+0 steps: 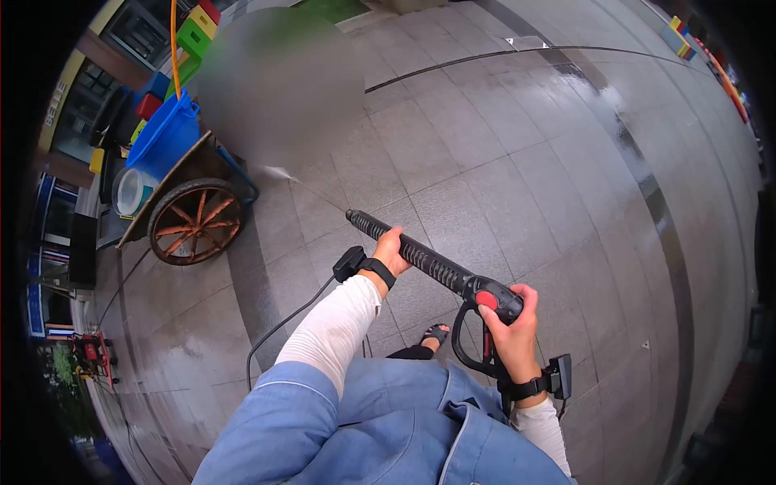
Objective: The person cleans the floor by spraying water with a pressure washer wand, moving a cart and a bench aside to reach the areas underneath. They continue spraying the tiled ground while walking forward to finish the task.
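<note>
Paving the ground: large grey tiles (453, 145), shiny with wet in patches, crossed by a darker band (643, 170) on the right.
Storefront side: outdoors, with building fronts (81, 97) at the left; near them stands a cart with a rusty spoked wheel (196, 222), a blue tub (164, 139) upon it and a pale bucket (133, 194) just beside the tub. A red machine (95, 356) sits lower at the left.
Spray wand: the black tool (440, 267) is held clear of the tiles, slanting from lower right to upper left, thin spray leaving its tip.
Left hand: the fingers (391, 250) are wrapped around the ribbed barrel, a little behind the tip.
Right hand: closed about the rear (513, 330), thumb at the edge of the red button (486, 300); whether it presses cannot be told.
Grey blur: a smeared patch (283, 81) covers the upper left, hiding where the spray ends.
Out of sight: the left fingers' undersides and most right fingers, behind the tool; whether the trigger is pulled cannot be told. Dark corners cut off the surroundings.
</note>
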{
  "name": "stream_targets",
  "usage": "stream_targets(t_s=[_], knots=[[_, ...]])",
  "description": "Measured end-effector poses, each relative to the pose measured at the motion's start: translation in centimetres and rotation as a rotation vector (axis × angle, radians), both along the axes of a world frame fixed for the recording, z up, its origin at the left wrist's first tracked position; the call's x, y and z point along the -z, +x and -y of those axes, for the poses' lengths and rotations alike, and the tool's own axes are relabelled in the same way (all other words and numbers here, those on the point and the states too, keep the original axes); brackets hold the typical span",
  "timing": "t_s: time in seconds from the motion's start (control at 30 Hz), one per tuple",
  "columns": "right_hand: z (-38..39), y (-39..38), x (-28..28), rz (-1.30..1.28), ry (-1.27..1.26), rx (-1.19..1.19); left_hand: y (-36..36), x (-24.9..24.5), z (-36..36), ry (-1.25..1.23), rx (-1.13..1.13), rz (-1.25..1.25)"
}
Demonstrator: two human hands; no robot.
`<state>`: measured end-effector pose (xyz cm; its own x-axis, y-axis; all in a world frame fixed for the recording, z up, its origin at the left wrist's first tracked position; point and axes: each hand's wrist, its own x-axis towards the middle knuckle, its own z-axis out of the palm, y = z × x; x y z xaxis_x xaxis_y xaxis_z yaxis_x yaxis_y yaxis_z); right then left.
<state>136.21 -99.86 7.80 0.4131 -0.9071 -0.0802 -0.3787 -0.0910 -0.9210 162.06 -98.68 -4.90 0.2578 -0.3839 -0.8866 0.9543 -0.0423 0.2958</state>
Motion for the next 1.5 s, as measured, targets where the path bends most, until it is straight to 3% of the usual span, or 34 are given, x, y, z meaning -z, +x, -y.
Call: stream_targets(t_s=[0.13, 0.2, 0.27, 0.33, 0.43, 0.53, 0.67, 0.73, 0.8, 0.87, 0.93, 1.03, 1.07, 1.1, 1.13, 1.2, 1.27, 1.33, 1.4, 1.47, 1.5], knots=[[-0.2, -1.2, -1.1, -0.024, -0.045, 0.112, -2.2, 0.0, 3.6, -0.115, 0.082, -0.003], [-0.5, -2.5, -3.1, -0.148, -0.249, 0.215, -5.1, 0.2, 7.6, -0.265, 0.206, -0.032], [-1.0, -4.4, -3.6, -0.159, -0.214, 0.337, -8.6, -0.1, 11.6, -0.37, 0.256, -0.094], [-1.2, -4.9, -4.7, -0.208, -0.351, 0.395, -11.3, -2.0, 14.0, -0.41, 0.317, -0.121], [-1.5, -4.8, -5.2, -0.144, -0.137, 0.471, -11.5, -2.5, 14.4, -0.407, 0.344, -0.128], [-1.0, -3.6, -3.8, -0.233, -0.424, 0.245, -8.0, -0.8, 10.9, -0.365, 0.265, -0.059], [-1.1, 0.1, -1.7, -0.076, 0.028, 0.012, -0.9, 2.6, 0.5, -0.178, 0.001, -0.054], [-1.6, 1.5, -0.5, -0.033, 0.026, -0.179, 1.0, 3.6, -5.5, -0.043, -0.16, -0.11], [-2.0, 1.9, 0.1, -0.018, 0.117, -0.267, 0.1, 0.3, -9.2, 0.101, -0.227, -0.129], [-2.3, 0.6, 0.9, -0.047, 0.101, -0.268, -1.0, 1.3, -10.9, 0.174, -0.245, -0.12], [-2.4, -2.3, 1.1, -0.053, 0.058, -0.17, -3.7, 0.7, -9.4, 0.034, -0.172, -0.096], [-4.2, -8.0, -3.3, -0.087, 0.057, 0.117, -10.7, 2.2, -3.3, -0.09, 0.05, -0.105], [-5.1, -10.6, -3.8, -0.189, -0.159, 0.174, -13.9, 2.1, -0.9, -0.178, 0.171, -0.107], [-6.6, -12.2, -5.4, -0.188, -0.118, 0.296, -17.4, 1.4, 1.6, -0.262, 0.234, -0.164], [-8.0, -14.4, -5.6, -0.275, -0.318, 0.379, -21.2, 0.5, 3.7, -0.321, 0.31, -0.187], [-11.1, -17.3, -7.4, -0.171, -0.187, 0.613, -28.3, -3.2, 6.2, -0.394, 0.472, -0.185], [-13.4, -20.7, -8.4, -0.405, -0.464, 0.7, -34.4, -5.4, 7.0, -0.424, 0.568, -0.18], [-15.1, -23.5, -9.5, -0.393, -0.449, 0.74, -37.0, -7.4, 5.6, -0.453, 0.619, -0.215], [-16.2, -24.8, -9.8, -0.331, -0.414, 0.727, -36.9, -6.5, 3.4, -0.484, 0.593, -0.245], [-16.3, -24.9, -9.7, -0.225, -0.226, 0.569, -34.2, -4.7, -0.5, -0.434, 0.467, -0.244], [-16.1, -24.8, -8.5, -0.282, -0.324, 0.429, -32.3, -3.2, -2.9, -0.371, 0.37, -0.226]])
